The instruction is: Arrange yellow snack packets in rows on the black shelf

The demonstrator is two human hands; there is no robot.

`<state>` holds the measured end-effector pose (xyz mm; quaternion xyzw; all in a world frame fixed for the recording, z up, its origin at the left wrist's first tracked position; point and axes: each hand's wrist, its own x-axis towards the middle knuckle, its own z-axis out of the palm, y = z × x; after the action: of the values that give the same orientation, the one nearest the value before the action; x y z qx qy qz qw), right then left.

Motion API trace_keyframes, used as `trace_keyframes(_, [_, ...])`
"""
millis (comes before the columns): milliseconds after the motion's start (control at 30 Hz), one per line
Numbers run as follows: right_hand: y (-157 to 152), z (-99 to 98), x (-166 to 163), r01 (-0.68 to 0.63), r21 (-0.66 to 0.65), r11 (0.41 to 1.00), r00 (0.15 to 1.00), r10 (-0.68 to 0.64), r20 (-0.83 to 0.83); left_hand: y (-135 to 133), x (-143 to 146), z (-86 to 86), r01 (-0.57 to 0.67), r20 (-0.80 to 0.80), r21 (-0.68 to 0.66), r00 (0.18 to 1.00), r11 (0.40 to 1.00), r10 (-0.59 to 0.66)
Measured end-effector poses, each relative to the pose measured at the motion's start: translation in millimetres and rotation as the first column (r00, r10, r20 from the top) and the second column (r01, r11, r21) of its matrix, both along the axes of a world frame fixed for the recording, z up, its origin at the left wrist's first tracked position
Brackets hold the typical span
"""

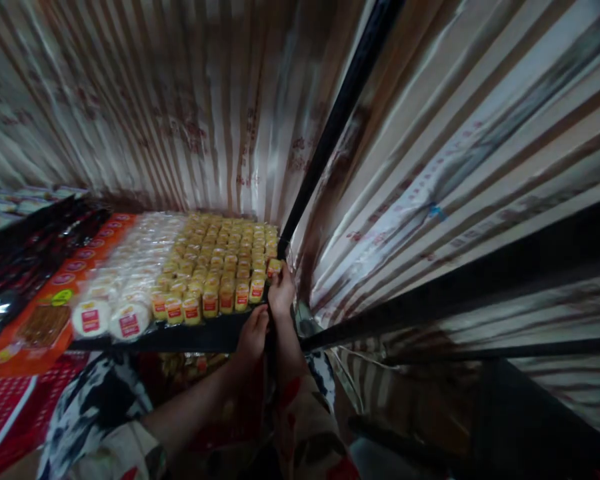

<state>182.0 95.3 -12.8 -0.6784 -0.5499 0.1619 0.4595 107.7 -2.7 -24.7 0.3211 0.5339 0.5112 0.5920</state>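
Head view: one yellow pack in the right hand at the shelf's corner

Pale, striped, translucent plastic sheeting (220,100) with reddish print hangs behind everything, the largest thing in sight. Across it slants a straight black post (330,147), its foot meeting the end of a dark, flat-edged shelf (180,339). On that shelf stands a close-set block of small yellow, clear-wrapped packs (223,250), the front ones showing red-and-orange labels. Left of the block lie white, round, film-wrapped packs (130,321) with red labels, then a long, bright orange printed packet (87,261).

The person's right hand (283,293) reaches up to the shelf's right corner, thumb and fingers pinching a single yellow, red-labelled pack (275,268). That pack sits just beside the post's foot, at the right end of the block. The person's left hand (251,333) is at the shelf's front edge, fingers gathered; whether it grips the edge or hides something cannot be told.

The step in hand looks to be setting or straightening this pack at the end of its rows. The next move seems to call for a light, exact touch: the post leaves little room, and a nudge could disturb the neighbours.
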Motion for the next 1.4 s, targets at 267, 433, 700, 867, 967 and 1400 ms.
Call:
trace_keyframes(267, [8.5,-14.6,-3.1,-0.051,0.016,0.999,0.997,0.052,-0.053,5.4,-4.9,-6.7,-0.011,-0.116,0.009,0.993,1.0,0.012])
trace_keyframes(433, [7.0,-16.2,-7.3,-0.026,0.008,1.0,0.994,0.026,-0.109,3.7,-5.8,1.1,0.003,-0.184,0.053,0.983,0.999,0.007])
trace_keyframes(700, [10.4,-10.6,-10.7,-0.065,-0.013,0.998,0.993,0.063,-0.098,3.6,-11.1,5.3,0.042,-0.264,0.057,0.964,0.997,-0.026])
trace_keyframes(867, [11.1,-13.8,-9.5,-0.019,0.016,1.0,0.989,0.021,-0.149,-2.7,-13.0,12.1,0.1,-0.342,0.067,0.937,0.993,-0.071])
trace_keyframes(967, [12.9,-13.0,-7.5,0.029,-0.039,0.999,0.973,-0.037,-0.228,-6.7,-15.5,15.5,0.132,-0.458,0.12,0.887,0.984,-0.064])
trace_keyframes(1400, [55.8,-3.1,0.5,-0.019,-0.041,0.999,0.922,0.002,-0.388,-12.1,-65.0,-22.2,0.724,-0.93,0.306,0.366,0.619,0.031])
